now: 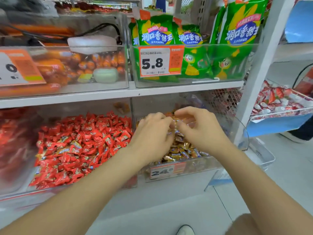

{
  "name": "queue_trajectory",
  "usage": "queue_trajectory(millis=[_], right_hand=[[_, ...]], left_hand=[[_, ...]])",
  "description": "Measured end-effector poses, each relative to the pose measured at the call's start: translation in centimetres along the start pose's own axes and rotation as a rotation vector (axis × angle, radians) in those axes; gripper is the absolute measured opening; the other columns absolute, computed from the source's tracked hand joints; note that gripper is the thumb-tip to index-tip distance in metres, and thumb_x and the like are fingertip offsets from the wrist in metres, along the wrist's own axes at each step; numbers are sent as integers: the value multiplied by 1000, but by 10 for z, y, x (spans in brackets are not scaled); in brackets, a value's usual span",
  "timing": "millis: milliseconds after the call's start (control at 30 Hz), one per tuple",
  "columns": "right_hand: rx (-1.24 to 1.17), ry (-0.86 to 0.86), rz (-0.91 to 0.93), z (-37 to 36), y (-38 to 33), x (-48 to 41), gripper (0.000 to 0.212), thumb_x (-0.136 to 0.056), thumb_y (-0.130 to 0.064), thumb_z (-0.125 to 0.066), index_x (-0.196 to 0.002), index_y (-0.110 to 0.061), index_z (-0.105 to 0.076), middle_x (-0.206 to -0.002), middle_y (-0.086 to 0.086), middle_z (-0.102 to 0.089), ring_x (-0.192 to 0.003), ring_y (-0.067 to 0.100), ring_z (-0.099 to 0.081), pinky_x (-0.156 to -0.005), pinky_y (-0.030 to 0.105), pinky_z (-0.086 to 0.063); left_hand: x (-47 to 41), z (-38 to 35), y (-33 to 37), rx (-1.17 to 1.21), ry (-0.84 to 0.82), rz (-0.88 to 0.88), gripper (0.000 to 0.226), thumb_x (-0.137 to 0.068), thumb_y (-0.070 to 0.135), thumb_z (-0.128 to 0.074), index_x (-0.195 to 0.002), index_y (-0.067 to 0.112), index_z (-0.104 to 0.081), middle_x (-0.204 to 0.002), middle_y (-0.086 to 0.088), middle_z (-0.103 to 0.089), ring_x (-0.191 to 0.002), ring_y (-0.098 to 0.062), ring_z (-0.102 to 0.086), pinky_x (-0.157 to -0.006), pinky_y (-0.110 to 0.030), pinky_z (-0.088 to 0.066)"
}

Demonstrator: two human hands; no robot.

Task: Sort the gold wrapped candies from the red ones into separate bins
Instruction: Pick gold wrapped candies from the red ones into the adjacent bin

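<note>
- Left hand [152, 133] and right hand [200, 130]: both reach into the gold-candy bin [194, 168] at centre right of the frame. Their fingertips nearly meet over the back of the pile.
- State of the grip: the fingers of both hands are curled down among the wrappers. Blur hides whether either hand actually holds a candy, so this cannot be told.
- Gold candies [183, 150]: heaped in the clear bin directly beneath and in front of the hands, behind an orange price label [162, 172].
- Red candies [88, 133]: fill the neighbouring bin [42, 189] at centre left, and a clear dividing wall separates the two bins.
- Stray gold candies [76, 144]: a few lie among the red ones in the left part of the red pile, so the sort appears unfinished.
- Deciding relation: the strays lie left of both hands, across the dividing wall. The left hand is the nearer one and can probably reach them without crossing the right forearm.
- Long axis: the strays lie flat at mixed angles with their twisted ends outward, so a pinch across the short middle seems simplest.
- Risk: red wrappers press against each stray, and a loose pinch may lift one along with it.
- Shelf [101, 97]: the board above the bins limits how high the hands can lift.
</note>
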State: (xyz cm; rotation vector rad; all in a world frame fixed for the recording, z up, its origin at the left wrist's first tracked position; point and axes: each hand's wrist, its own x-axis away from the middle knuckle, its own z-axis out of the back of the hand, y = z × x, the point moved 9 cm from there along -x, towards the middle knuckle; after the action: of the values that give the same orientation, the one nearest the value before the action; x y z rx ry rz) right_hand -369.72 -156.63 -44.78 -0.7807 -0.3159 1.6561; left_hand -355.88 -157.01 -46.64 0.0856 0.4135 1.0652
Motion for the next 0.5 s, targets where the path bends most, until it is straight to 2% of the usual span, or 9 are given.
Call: queue_trajectory(millis=[100,200,267,333,433,500], right_hand=[[-96,-37,62,-23,-53,5,21,-92,-21,-66,-106,-29,-79,-91,-17,-77,-83,-3,-70,-85,25,-59],[-103,-213,197,-64,-113,11,20,-90,-22,-64,-102,-30,-78,-80,-13,-75,-74,3,-70,-80,31,-59],[-43,-337,292,-98,-147,12,17,-91,-26,-64,-101,-32,-76,-74,-12,-72,-72,6,-68,-81,34,-59],[54,-428,338,-131,-171,9,18,-91,-29,-62,-103,-33,-75,-73,-13,-69,-81,11,-67,-87,36,-57],[155,-504,335,-183,-181,-5,24,-90,-22,-57,-103,-28,-77,-78,-8,-70,-87,22,-70,-87,40,-60],[200,-517,341,-213,-182,-16,31,-87,-14,-54,-105,-26,-76,-88,1,-72,-93,30,-69,-91,44,-59]], left_hand=[[42,48,-24,-14,178,-40,10,-95,35,-52,-95,28,-60,-92,7,-56,-93,-23,-50,-82,-43,-45],[73,69,-84,-22,162,102,16,-91,42,-49,-85,30,-57,-81,9,-54,-82,-21,-53,-75,-40,-44],[85,72,-133,-71,92,216,13,-87,42,-52,-82,32,-58,-81,9,-58,-82,-22,-57,-74,-39,-45],[97,79,-182,-93,59,359,14,-81,37,-50,-80,29,-61,-80,5,-63,-83,-25,-62,-75,-40,-50],[121,91,-245,-47,68,593,19,-78,13,-55,-86,22,-70,-87,-4,-71,-92,-32,-68,-83,-41,-54],[132,92,-275,-74,55,669,28,-77,-1,-61,-96,16,-72,-98,-10,-72,-101,-35,-66,-88,-40,-52]])
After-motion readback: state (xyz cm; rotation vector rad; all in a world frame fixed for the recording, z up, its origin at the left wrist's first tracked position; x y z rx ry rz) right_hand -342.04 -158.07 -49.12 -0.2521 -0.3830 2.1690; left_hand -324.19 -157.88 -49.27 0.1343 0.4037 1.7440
